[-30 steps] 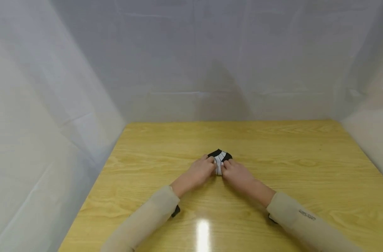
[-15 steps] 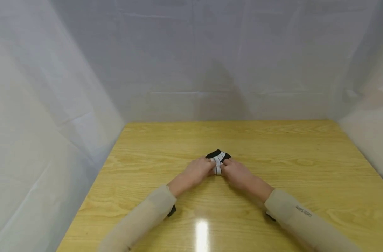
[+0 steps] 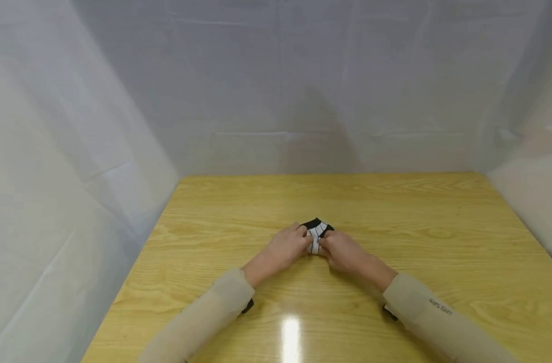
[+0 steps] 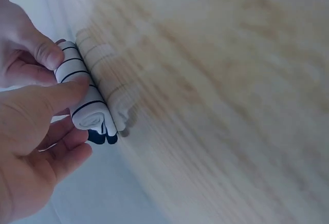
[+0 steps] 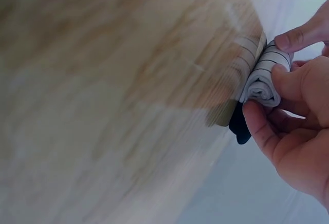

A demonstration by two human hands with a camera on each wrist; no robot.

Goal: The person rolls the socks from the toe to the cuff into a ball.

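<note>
Both hands on a rolled sock at mid-table.

I find the left hand (image 3: 287, 245) and right hand (image 3: 342, 250) meeting over a white sock (image 3: 315, 237) with thin black stripes and black ends, lying on the wooden table (image 3: 439, 242) near its centre. The wrist views show the sock (image 4: 86, 100) rolled into a tight coil, each thumb on top and the fingers (image 5: 259, 129) curled beneath, clamped on it from either side. Beige sleeves (image 3: 430, 315) cover both forearms.
</note>
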